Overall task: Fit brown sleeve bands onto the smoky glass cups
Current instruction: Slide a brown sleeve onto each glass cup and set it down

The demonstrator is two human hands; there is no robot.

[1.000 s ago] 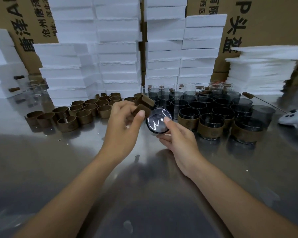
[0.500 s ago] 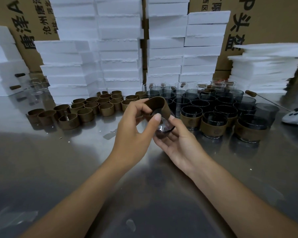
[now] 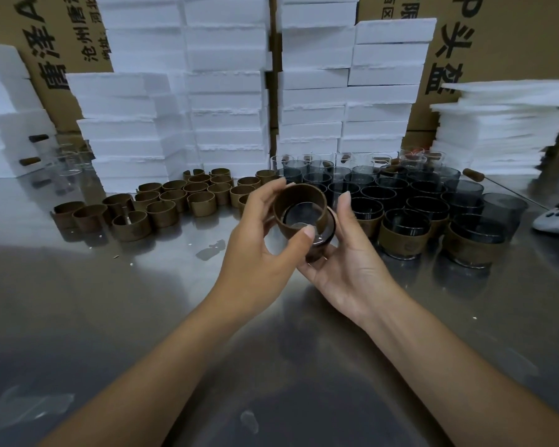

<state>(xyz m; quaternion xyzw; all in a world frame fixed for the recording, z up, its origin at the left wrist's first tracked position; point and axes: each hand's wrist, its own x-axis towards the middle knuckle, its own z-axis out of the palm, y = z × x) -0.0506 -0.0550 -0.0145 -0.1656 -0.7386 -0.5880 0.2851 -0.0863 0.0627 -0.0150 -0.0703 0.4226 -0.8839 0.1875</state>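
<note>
Steel tabletop (image 3: 142, 301) carries white foam blocks (image 3: 226, 91) stacked at the back. A cluster of empty smoky glass cups (image 3: 426, 201) stands on the right, the front ones already banded, and loose brown sleeve bands (image 3: 175, 201) stand on the left. Above the middle, the right hand (image 3: 349, 266) cradles a tilted cup (image 3: 325, 235), fingers curled under it. The left hand (image 3: 255, 253) pinches a band (image 3: 299, 196) between thumb and fingers, its ring sitting over the cup's near end.

Head-worn view, forward-down, close over table (image 3: 110, 301)
</note>
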